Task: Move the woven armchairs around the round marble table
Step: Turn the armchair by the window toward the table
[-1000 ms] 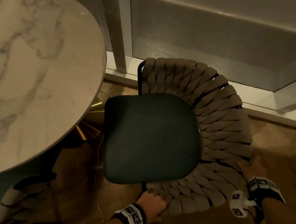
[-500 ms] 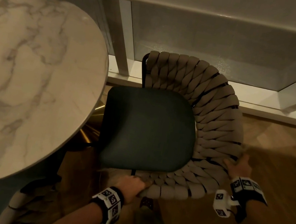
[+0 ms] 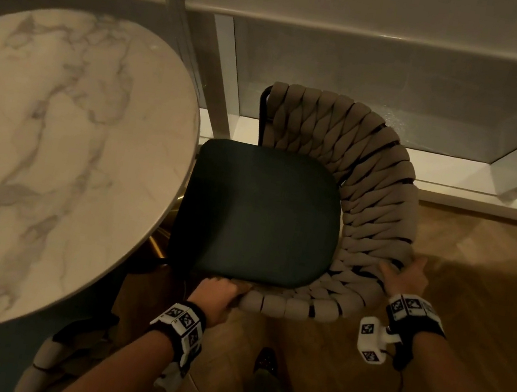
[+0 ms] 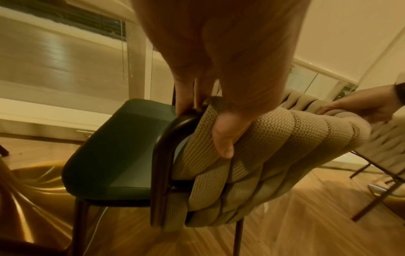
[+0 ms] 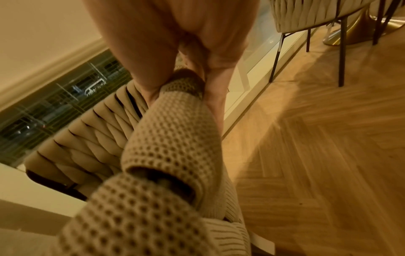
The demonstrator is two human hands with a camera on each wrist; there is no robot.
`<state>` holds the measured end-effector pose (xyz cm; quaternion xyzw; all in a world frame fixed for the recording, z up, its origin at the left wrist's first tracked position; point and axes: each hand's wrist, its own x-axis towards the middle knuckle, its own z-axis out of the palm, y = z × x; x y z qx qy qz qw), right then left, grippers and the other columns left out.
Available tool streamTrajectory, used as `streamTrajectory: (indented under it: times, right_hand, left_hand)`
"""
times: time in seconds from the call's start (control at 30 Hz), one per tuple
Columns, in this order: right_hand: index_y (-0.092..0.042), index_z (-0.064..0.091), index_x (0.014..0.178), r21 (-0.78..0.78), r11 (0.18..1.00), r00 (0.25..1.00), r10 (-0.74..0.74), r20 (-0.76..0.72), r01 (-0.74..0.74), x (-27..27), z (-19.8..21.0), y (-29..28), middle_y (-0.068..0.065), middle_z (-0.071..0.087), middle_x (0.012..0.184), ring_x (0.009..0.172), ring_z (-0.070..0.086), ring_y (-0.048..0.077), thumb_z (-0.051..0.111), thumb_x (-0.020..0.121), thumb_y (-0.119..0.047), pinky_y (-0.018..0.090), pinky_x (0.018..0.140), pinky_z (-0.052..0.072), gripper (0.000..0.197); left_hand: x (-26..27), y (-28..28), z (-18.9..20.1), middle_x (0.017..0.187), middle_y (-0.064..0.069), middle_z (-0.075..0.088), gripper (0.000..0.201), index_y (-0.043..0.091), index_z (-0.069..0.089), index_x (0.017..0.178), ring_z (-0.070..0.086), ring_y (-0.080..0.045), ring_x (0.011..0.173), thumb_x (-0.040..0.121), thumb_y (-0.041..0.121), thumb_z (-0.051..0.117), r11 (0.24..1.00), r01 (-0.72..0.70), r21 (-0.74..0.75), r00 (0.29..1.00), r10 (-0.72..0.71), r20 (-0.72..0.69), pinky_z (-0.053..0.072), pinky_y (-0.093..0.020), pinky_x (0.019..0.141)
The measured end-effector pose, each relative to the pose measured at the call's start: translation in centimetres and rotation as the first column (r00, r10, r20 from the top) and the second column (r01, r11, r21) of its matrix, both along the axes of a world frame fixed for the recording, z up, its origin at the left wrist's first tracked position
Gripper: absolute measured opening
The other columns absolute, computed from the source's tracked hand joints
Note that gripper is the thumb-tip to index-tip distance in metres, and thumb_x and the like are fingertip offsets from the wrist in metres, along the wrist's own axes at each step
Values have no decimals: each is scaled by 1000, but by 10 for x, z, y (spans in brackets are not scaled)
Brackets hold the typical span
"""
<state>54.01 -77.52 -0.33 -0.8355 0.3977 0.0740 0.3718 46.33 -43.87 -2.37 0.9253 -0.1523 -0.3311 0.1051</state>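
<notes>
A woven beige armchair (image 3: 376,194) with a dark green seat cushion (image 3: 261,213) stands right of the round marble table (image 3: 52,163), its seat edge slightly under the tabletop rim. My left hand (image 3: 217,294) grips the near end of the woven armrest, fingers curled over the black frame (image 4: 166,131) and thumb on the weave (image 4: 223,138). My right hand (image 3: 403,279) grips the woven rim of the backrest on the right, thumb and fingers pinching a strap (image 5: 175,110).
A white window frame and sill (image 3: 456,179) run close behind the chair. Another woven chair (image 3: 48,362) sits at the lower left under the table. The table's gold base (image 4: 28,190) is left of the chair legs. Herringbone wood floor (image 3: 488,300) spreads to the right.
The chair has slid left toward the table with both hands on it; its seat edge now reaches the tabletop rim. My left hand shifted left along with the armrest.
</notes>
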Motion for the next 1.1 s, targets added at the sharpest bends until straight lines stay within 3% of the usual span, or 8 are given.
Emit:
streamTrajectory:
  times: [0.23,0.77,1.1]
  right_hand:
    - [-2,41,126,-3,1000,1000,-15,3,15,5,5,6,31,53,126,112,55,47,71,81,-19,52,88,50,57]
    - [-4,37,135,-14,999,998,-45,-44,44,-2,4,-26,32,46,135,122,46,49,72,81,-16,52,94,45,66]
    - [-1,42,125,10,1000,1000,-2,-8,3,11,5,-39,30,52,128,115,53,47,70,81,-17,49,89,48,54]
  left_hand:
    - [6,4,2,137,-2,55,54,33,39,141,53,-24,125,91,17,52,995,-99,7,993,98,64,43,-40,105]
    - [-7,-38,-4,132,-2,60,57,34,42,137,57,-28,118,85,11,50,996,-84,-15,996,84,0,49,-42,97]
    - [-1,-50,-11,129,-2,61,57,37,43,136,58,-27,116,84,16,53,993,-116,-11,993,117,33,50,-40,96]
